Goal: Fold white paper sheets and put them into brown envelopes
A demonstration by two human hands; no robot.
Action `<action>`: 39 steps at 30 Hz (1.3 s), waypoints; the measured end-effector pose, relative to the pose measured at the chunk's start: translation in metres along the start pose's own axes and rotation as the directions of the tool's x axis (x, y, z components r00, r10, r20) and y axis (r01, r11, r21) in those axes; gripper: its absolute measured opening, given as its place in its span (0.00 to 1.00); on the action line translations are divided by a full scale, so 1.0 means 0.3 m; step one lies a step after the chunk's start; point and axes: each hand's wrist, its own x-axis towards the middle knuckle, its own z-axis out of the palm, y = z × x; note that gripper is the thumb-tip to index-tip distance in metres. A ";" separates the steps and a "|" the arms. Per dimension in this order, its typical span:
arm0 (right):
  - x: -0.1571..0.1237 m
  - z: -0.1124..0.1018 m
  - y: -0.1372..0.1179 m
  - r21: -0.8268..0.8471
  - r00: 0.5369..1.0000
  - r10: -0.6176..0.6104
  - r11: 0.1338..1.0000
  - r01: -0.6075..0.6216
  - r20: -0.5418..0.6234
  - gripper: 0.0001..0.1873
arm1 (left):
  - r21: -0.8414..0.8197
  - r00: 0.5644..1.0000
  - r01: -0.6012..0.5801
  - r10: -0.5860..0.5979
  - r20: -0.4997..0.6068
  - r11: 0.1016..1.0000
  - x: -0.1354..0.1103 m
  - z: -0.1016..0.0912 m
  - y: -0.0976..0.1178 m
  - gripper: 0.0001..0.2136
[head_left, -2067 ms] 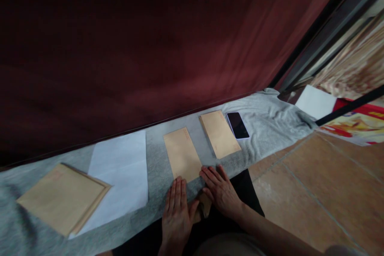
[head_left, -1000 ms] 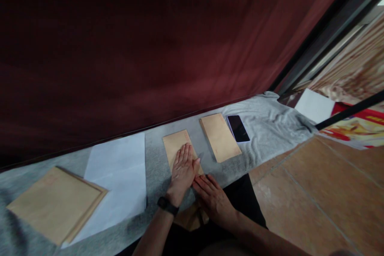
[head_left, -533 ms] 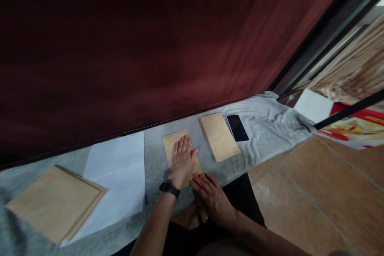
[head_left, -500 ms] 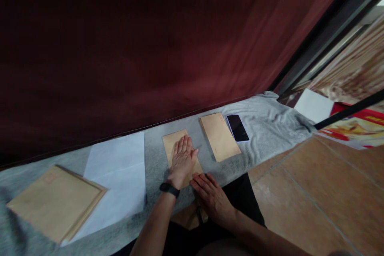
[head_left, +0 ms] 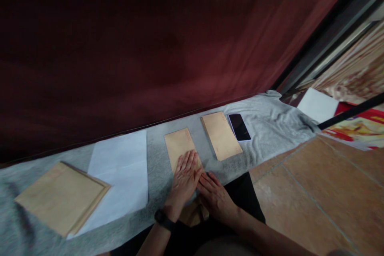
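The left hand [head_left: 185,178] lies flat, fingers together, palm down on the near half of a brown envelope [head_left: 179,147] on the grey cloth [head_left: 270,122]. The right hand [head_left: 216,198] rests flat and empty just right of that envelope's near corner. What the envelope holds cannot be told, and its faint reddish print is too blurred to read. Right of it lie a second envelope [head_left: 221,135] and a dark phone [head_left: 239,127]; left of it lie a white sheet [head_left: 120,176] and a stack of larger envelopes [head_left: 61,197].

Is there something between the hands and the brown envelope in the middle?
Nothing visible. The left hand lies flat on the near end of the middle envelope; the right hand rests beside the left one, at the gray cloth edge.
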 end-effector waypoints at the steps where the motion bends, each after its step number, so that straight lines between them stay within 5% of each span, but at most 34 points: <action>1: -0.001 -0.003 0.000 0.006 1.000 -0.003 1.000 0.003 -0.005 0.31 | 0.003 1.000 -0.010 0.010 -0.001 1.000 -0.017 -0.006 0.008 0.28; 11: -0.013 -0.039 -0.011 -0.048 0.999 0.040 0.998 -0.041 -0.020 0.35 | 0.078 0.999 -0.020 0.024 -0.040 0.997 -0.172 -0.020 0.050 0.34; 20: -0.017 -0.086 -0.006 -0.051 0.991 0.110 0.992 -0.114 -0.074 0.28 | 0.114 0.999 -0.019 0.024 -0.046 0.993 -0.302 -0.057 0.043 0.33; 30: 0.038 -0.089 0.014 0.024 0.967 0.238 0.971 -0.237 -0.089 0.26 | 0.041 0.984 0.141 -0.135 -0.119 0.989 -0.312 -0.048 0.059 0.25; 35: 0.112 -0.076 0.039 0.239 0.932 0.346 0.919 -0.314 -0.105 0.25 | 0.042 0.978 0.151 -0.143 -0.149 0.988 -0.298 -0.039 0.047 0.22; 39: 0.141 -0.055 0.086 0.585 0.881 0.465 0.740 -0.332 -0.087 0.20 | 0.052 0.973 0.183 -0.173 -0.155 0.982 -0.282 -0.040 0.041 0.21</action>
